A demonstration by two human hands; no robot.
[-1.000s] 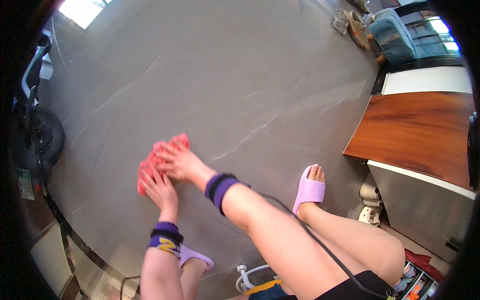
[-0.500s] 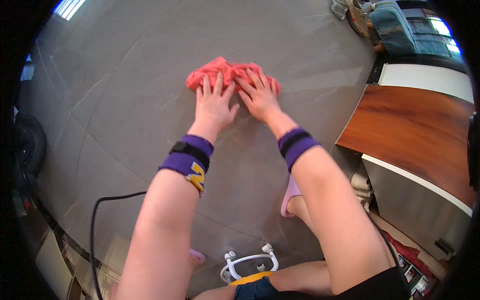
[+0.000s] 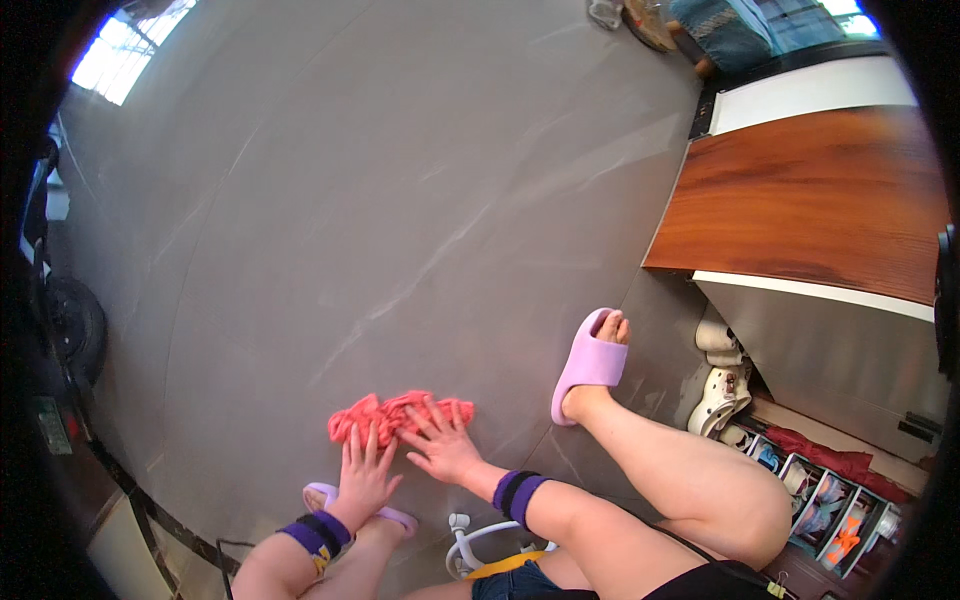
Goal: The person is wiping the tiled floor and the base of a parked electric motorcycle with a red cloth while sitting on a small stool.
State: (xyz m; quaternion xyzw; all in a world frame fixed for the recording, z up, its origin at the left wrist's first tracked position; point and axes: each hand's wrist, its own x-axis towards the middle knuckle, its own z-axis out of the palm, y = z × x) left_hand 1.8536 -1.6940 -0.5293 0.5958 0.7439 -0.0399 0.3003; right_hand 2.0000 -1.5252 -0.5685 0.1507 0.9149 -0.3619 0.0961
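A crumpled pink-red cloth [image 3: 392,412] lies on the grey tiled floor [image 3: 380,200], close to my feet. My left hand [image 3: 362,478] presses flat on its left part, fingers spread. My right hand [image 3: 440,446] lies flat on its right part, fingers spread too. Both wrists wear purple and black bands. My right foot in a lilac slipper [image 3: 590,362] stands to the right of the cloth. A second lilac slipper [image 3: 318,494] shows partly under my left forearm.
A wooden tabletop [image 3: 810,205] sits at the right, with a white cabinet side below it. White shoes [image 3: 718,385] and a low shoe rack [image 3: 820,490] stand under it. A dark wheel [image 3: 75,325] is at the left edge. A white plastic object [image 3: 470,535] lies by my knees.
Both hands have pulled the cloth back across the floor toward my feet; half a second ago it was stretched out far ahead. The view has swung accordingly.
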